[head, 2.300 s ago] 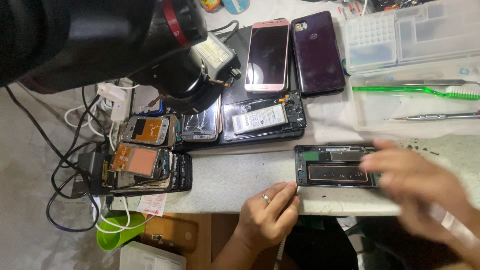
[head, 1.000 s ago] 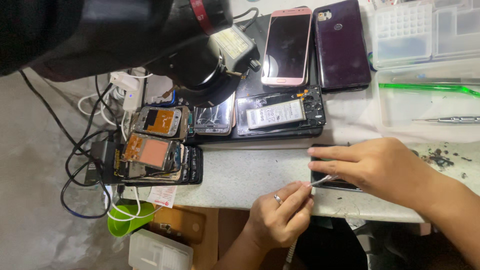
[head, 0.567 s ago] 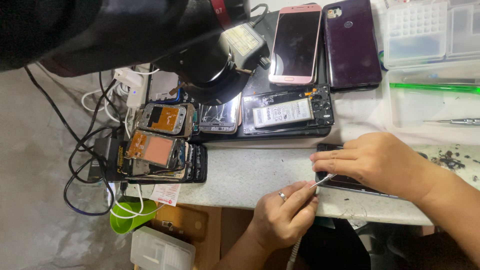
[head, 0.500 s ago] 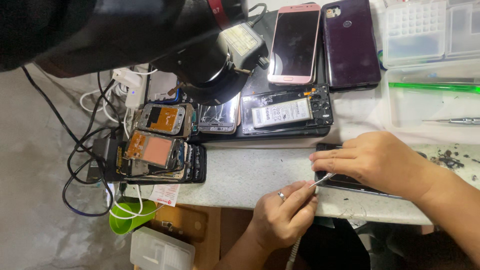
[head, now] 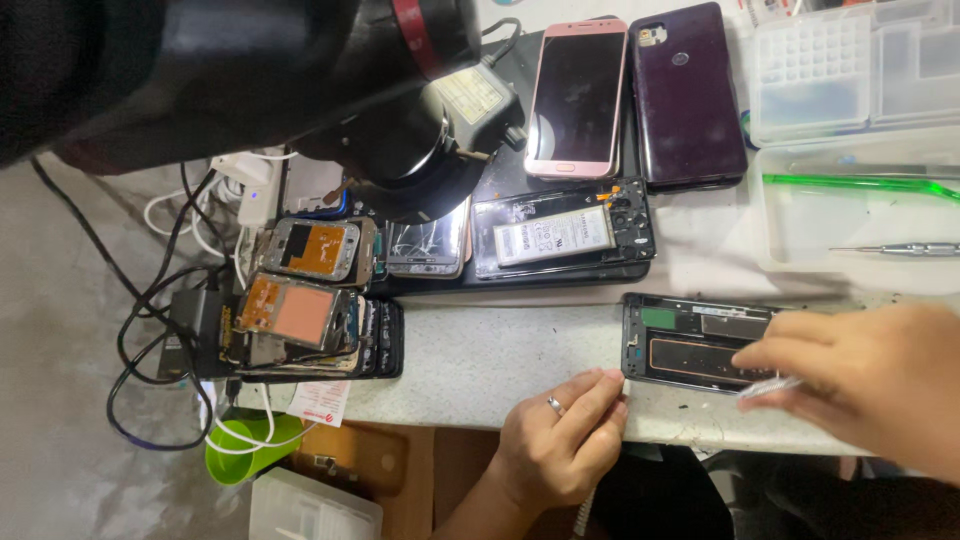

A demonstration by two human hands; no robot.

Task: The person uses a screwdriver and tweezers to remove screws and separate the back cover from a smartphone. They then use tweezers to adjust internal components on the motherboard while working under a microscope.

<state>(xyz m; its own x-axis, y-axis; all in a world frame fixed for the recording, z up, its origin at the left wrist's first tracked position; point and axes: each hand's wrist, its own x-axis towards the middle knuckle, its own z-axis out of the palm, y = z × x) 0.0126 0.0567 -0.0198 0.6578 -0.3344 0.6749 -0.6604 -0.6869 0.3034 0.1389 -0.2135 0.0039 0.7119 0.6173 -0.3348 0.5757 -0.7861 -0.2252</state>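
Across the upper left of the frame loomed the dark microscope body point(head: 300, 90), hiding much of the bench. Below it ran the pale worktop point(head: 480, 350), and at upper right sat a clear parts tray point(head: 860, 70) with a green-handled tool point(head: 860, 184) and a slim metal tool point(head: 900, 249) in the tray below it. At top centre lay a pink phone point(head: 578, 95) beside a dark purple phone point(head: 690, 95), and under them an opened phone with its battery showing point(head: 560, 235). A pile of stripped phone frames point(head: 305, 310) lay at centre left, among black cables.

The opened phone frame point(head: 690, 343) we worked on lay at lower right, near the bench edge. Our right hand point(head: 860, 380) rested over its right end, fingers pinched round what looked like a thin silvery tool point(head: 770, 386); blur kept us from telling how firmly. Our left hand point(head: 560, 450) sat curled at the bench edge just beside the frame, holding nothing we could see.

We judged the frame could slide under the tool, since the left hand was not bracing it, and the tip might then scratch the parts inside.
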